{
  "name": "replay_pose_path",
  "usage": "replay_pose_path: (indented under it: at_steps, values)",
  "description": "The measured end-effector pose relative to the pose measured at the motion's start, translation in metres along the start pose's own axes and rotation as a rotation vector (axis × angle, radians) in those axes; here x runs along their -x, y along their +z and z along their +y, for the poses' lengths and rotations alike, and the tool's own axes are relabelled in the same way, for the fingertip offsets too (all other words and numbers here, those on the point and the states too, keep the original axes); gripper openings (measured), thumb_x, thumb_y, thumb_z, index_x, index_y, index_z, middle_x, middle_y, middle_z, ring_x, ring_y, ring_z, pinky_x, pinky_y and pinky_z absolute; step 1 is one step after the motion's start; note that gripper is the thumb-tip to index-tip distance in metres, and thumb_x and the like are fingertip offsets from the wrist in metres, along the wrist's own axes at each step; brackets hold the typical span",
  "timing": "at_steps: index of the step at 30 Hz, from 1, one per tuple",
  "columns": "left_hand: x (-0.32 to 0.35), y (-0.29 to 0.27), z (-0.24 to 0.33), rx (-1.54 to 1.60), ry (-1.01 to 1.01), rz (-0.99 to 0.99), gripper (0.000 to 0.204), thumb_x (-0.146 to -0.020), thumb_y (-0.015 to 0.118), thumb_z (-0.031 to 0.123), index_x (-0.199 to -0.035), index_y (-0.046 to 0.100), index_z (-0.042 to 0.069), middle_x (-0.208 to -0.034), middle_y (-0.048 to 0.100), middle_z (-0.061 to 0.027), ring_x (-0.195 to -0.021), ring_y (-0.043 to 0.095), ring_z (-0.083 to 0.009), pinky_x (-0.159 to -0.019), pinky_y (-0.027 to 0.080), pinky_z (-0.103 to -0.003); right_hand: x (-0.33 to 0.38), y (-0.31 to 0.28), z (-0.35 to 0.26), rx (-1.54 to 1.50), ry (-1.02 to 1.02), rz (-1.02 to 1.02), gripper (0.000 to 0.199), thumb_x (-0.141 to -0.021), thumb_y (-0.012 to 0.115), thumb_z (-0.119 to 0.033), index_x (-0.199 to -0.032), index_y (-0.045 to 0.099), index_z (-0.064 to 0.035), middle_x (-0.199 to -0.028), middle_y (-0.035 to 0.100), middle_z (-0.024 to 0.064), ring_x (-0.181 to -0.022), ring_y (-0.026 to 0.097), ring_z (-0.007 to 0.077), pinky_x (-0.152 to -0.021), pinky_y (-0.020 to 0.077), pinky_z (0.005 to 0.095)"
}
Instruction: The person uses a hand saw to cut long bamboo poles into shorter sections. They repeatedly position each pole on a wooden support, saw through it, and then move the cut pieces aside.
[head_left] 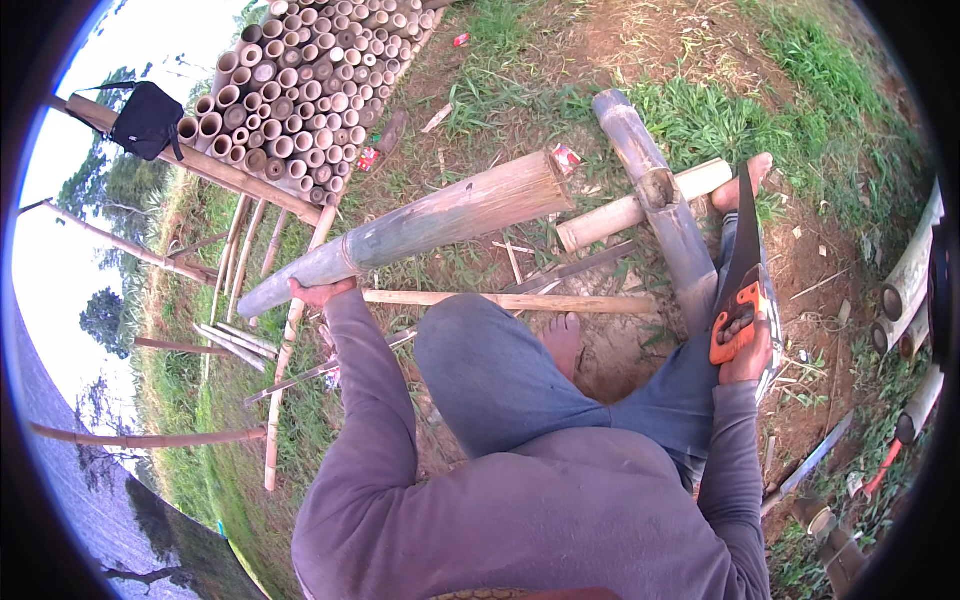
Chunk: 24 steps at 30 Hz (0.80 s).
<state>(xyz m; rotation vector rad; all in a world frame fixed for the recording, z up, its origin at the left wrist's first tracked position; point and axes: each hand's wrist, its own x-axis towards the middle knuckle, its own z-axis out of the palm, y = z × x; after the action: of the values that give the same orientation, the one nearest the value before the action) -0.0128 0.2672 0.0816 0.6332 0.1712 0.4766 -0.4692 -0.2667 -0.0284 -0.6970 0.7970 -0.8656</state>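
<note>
A thick grey-green bamboo pole [430, 217] slants across the space in front of me, its fibrous pale end up at the right. My left hand [322, 291] grips it from below, near its lower left part. In my right hand [748, 350] is a handsaw [742, 262] with an orange handle, its dark blade pointing away from me. Left of the saw, a notched bamboo piece [660, 198] lies over a short pale bamboo length [610, 222], forming a cross. The pole is apart from both the saw and this cross.
Cut bamboo tubes [300, 100] are stacked at the far left behind a bamboo rail [240, 180], where a black bag [147, 120] hangs. A long split bamboo strip [520, 301] lies before my knees. More bamboo poles [905, 290] and a long blade [815, 460] lie at the right.
</note>
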Motion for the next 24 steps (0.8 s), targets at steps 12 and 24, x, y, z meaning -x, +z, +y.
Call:
replay_pose_path:
  at_steps: [12, 24]
  values:
    - [0.043, -0.009, -0.085, -0.076, -0.364, 0.107, 0.073, -0.089, 0.077, 0.061, -0.144, 0.055, 0.018, -0.142, 0.061, -0.0128, -0.130, 0.060, -0.0360, -0.112, 0.047, -0.064, 0.002, -0.001, 0.003, 0.059, -0.072, 0.019, 0.031, -0.106, 0.060, -0.035, -0.093, 0.059, -0.0068, -0.075, 0.055, 0.0024, -0.065, 0.057, 0.0159, -0.063, 0.0520, 0.0339]
    - [0.125, -0.040, -0.276, -0.142, -0.818, 0.182, 0.085, -0.090, 0.079, 0.060, -0.155, 0.043, 0.018, -0.159, 0.044, -0.0142, -0.149, 0.040, -0.0373, -0.123, 0.035, -0.065, 0.030, 0.020, -0.017, 0.431, -0.296, -0.012, 0.036, -0.104, 0.054, -0.033, -0.083, 0.060, -0.0044, -0.072, 0.058, 0.0056, -0.065, 0.057, 0.0169, -0.065, 0.0489, 0.0323]
